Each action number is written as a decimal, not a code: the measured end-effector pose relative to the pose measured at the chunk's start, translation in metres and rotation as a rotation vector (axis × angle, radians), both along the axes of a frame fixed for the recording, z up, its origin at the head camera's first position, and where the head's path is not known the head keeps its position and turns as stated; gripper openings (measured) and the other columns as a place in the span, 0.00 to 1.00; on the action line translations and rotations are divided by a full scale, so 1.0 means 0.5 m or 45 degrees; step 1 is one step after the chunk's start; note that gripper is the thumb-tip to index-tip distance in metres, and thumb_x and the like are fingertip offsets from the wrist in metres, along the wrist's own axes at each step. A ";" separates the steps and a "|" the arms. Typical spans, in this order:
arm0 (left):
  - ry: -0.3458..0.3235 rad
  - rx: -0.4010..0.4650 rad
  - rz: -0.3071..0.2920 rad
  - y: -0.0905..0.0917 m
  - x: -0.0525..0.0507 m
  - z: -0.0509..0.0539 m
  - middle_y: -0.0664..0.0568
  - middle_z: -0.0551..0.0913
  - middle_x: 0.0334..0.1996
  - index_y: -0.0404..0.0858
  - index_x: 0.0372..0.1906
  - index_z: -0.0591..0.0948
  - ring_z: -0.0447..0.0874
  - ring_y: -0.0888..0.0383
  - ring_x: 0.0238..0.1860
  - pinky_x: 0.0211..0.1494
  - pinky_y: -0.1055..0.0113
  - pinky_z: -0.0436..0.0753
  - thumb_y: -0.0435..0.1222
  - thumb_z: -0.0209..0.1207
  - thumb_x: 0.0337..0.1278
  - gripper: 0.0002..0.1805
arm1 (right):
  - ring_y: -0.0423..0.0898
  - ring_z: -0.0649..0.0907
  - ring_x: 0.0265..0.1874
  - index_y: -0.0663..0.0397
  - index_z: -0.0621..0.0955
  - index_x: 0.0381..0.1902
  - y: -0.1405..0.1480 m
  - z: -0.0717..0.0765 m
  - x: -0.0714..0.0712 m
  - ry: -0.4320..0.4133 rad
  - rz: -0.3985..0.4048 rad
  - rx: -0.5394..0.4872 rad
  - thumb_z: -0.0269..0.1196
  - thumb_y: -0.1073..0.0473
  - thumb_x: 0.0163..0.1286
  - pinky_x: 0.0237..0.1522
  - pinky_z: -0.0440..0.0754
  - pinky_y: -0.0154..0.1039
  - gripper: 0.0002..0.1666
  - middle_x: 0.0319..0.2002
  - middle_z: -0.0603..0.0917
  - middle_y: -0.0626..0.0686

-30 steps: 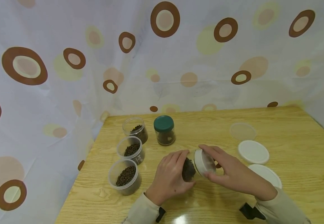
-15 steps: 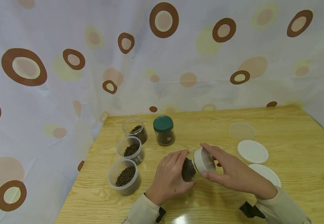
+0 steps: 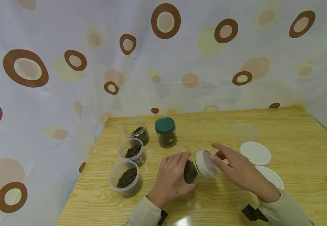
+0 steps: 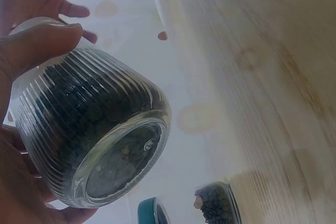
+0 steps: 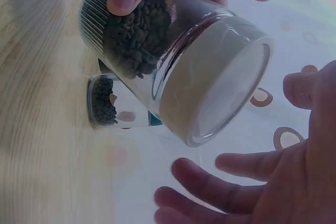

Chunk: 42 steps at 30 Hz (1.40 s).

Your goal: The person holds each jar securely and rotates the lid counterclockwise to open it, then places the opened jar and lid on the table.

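My left hand (image 3: pixel 171 177) grips a ribbed glass jar (image 4: pixel 73 114) tilted on its side, its base toward the left and its white lid (image 3: pixel 206 164) toward the right. Dark beans that look like coffee beans (image 5: pixel 137 38) lie inside it, behind the glass. In the right wrist view the lid sits on the jar's mouth. My right hand (image 3: pixel 238 171) is beside the lid with fingers spread, and the right wrist view shows a gap between the fingertips (image 5: pixel 186 169) and the lid.
On the left stand three open tubs of dark beans, the nearest tub (image 3: pixel 139 185) in front. Behind the hands is a jar with a green lid (image 3: pixel 165 125). Two white lids (image 3: pixel 255 153) and a translucent lid (image 3: pixel 244 132) lie on the wooden table (image 3: pixel 299 141) at right.
My right hand has let go of the white lid and drawn back slightly to the right, its fingers opening. My left hand and the jar have stayed in place.
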<state>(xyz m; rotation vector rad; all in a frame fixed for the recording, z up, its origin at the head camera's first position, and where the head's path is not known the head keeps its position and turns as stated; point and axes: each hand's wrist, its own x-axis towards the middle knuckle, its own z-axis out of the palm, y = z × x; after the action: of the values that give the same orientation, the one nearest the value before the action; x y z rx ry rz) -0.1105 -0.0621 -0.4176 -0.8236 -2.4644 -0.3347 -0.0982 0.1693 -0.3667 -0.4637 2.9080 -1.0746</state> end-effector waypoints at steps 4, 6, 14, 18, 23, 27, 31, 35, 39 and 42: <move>0.016 0.005 -0.009 0.001 0.000 -0.004 0.54 0.84 0.55 0.43 0.63 0.75 0.84 0.57 0.54 0.55 0.59 0.81 0.59 0.76 0.28 0.50 | 0.41 0.83 0.39 0.54 0.67 0.72 0.000 -0.004 -0.004 -0.128 -0.013 0.064 0.47 0.36 0.77 0.38 0.80 0.43 0.37 0.45 0.86 0.50; 0.020 0.005 -0.009 0.001 -0.001 -0.005 0.54 0.84 0.55 0.43 0.63 0.75 0.84 0.57 0.54 0.55 0.59 0.81 0.59 0.76 0.28 0.50 | 0.39 0.82 0.35 0.54 0.69 0.71 -0.002 -0.004 -0.004 -0.153 -0.019 0.076 0.47 0.36 0.77 0.35 0.79 0.40 0.36 0.43 0.86 0.49; 0.036 -0.019 -0.004 0.003 0.001 -0.007 0.53 0.84 0.55 0.43 0.62 0.75 0.84 0.56 0.54 0.54 0.59 0.82 0.58 0.76 0.28 0.49 | 0.37 0.80 0.27 0.54 0.70 0.70 -0.014 0.002 -0.008 -0.256 -0.011 0.170 0.50 0.29 0.72 0.29 0.76 0.37 0.43 0.40 0.86 0.48; 0.052 -0.028 -0.002 0.002 0.003 -0.009 0.53 0.84 0.55 0.42 0.62 0.75 0.84 0.56 0.54 0.53 0.59 0.82 0.58 0.77 0.28 0.49 | 0.39 0.82 0.39 0.55 0.69 0.71 -0.012 -0.001 -0.008 -0.181 0.074 0.141 0.56 0.30 0.69 0.35 0.79 0.37 0.45 0.47 0.84 0.49; 0.062 -0.023 -0.007 -0.002 0.004 -0.013 0.53 0.84 0.54 0.43 0.62 0.75 0.84 0.56 0.53 0.53 0.59 0.82 0.59 0.76 0.28 0.49 | 0.45 0.82 0.50 0.53 0.64 0.74 -0.004 -0.006 -0.001 -0.024 0.245 0.095 0.61 0.36 0.68 0.40 0.83 0.38 0.46 0.61 0.77 0.56; 0.036 -0.018 -0.012 -0.003 0.005 -0.015 0.53 0.84 0.55 0.42 0.63 0.75 0.84 0.55 0.53 0.54 0.58 0.83 0.58 0.76 0.30 0.48 | 0.46 0.82 0.50 0.52 0.63 0.75 0.002 -0.008 0.002 0.065 0.312 0.103 0.62 0.39 0.69 0.43 0.84 0.41 0.45 0.64 0.75 0.58; 0.008 -0.028 -0.009 -0.003 0.006 -0.014 0.53 0.83 0.55 0.43 0.64 0.74 0.84 0.55 0.54 0.54 0.58 0.83 0.58 0.76 0.31 0.48 | 0.46 0.82 0.52 0.52 0.63 0.75 0.003 -0.010 0.003 0.077 0.316 0.095 0.63 0.39 0.68 0.46 0.84 0.43 0.45 0.64 0.75 0.57; -0.008 -0.041 -0.004 -0.003 0.006 -0.013 0.53 0.83 0.56 0.43 0.64 0.74 0.84 0.55 0.54 0.53 0.59 0.83 0.59 0.75 0.31 0.49 | 0.47 0.82 0.53 0.52 0.63 0.75 0.002 -0.012 0.003 0.069 0.312 0.092 0.62 0.38 0.68 0.47 0.83 0.44 0.45 0.64 0.75 0.56; -0.011 -0.046 -0.001 -0.003 0.006 -0.014 0.53 0.83 0.56 0.42 0.64 0.74 0.84 0.56 0.54 0.52 0.59 0.83 0.59 0.75 0.32 0.49 | 0.48 0.81 0.55 0.50 0.61 0.76 0.002 -0.014 0.003 0.055 0.317 0.093 0.60 0.37 0.69 0.49 0.83 0.45 0.45 0.66 0.74 0.56; -0.019 -0.042 -0.008 -0.002 0.005 -0.015 0.53 0.83 0.56 0.42 0.64 0.74 0.84 0.55 0.54 0.51 0.59 0.84 0.59 0.75 0.32 0.49 | 0.50 0.80 0.57 0.48 0.59 0.77 0.005 -0.013 0.005 0.040 0.316 0.071 0.60 0.37 0.69 0.49 0.83 0.46 0.46 0.68 0.71 0.56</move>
<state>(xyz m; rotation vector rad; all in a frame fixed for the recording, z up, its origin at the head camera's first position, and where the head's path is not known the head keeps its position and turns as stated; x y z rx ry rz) -0.1078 -0.0631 -0.4249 -0.8454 -2.4879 -0.3049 -0.0959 0.1718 -0.3730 -0.8191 2.8001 -0.9574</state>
